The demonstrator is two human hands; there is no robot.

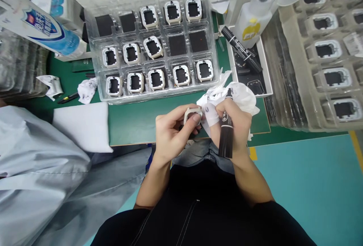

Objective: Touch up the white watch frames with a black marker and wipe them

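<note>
Pale frame [186, 116] held near crumpled tissue [244, 93], clear tray [159, 94] beyond

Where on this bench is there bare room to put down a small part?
The green tabletop is bare between the white cloth, the clear tray and your left hand. Four tray pockets also sit unfilled: two at back left, two at middle right. Right of the tray is crowded: crumpled tissue, marker box, bottle.

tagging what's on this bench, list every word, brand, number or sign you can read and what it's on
"Ma": held marker, rest unclear
Blue bottle: Chinese characters, too blurred
White bottle: yellow print, too blurred
Other marker: pale lettering, too small
No readable numbers
</note>
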